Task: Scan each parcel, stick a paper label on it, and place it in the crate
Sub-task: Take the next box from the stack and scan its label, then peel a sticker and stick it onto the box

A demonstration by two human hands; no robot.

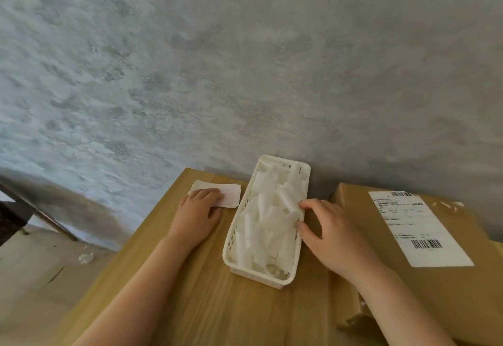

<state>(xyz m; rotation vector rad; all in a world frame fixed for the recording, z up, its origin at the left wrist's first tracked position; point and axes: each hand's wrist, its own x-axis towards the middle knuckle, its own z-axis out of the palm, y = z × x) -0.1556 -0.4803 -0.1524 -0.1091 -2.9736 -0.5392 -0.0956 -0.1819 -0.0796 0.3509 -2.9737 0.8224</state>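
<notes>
Left hand [200, 211] is pressed flat on the paper labels [227, 194]; right hand [330, 230] is curled at the basket [280, 281]. 2 labels could be lifted together, being stacked.

Parcel [424, 250] label print [408, 226] illegibly blurred

Small packing or dispatch corner, plain room. Rough grey plastered wall [245, 60] behind light wooden bench [190, 291]. Cardboard parcel [449, 291] with printed barcode shipping label [416, 231] beside bench. White slotted basket [231, 253] full of backing-paper strips [269, 215], stack of blank paper labels [230, 194] near it. Paper scrap [86, 258] on bare floor [32, 277].
</notes>
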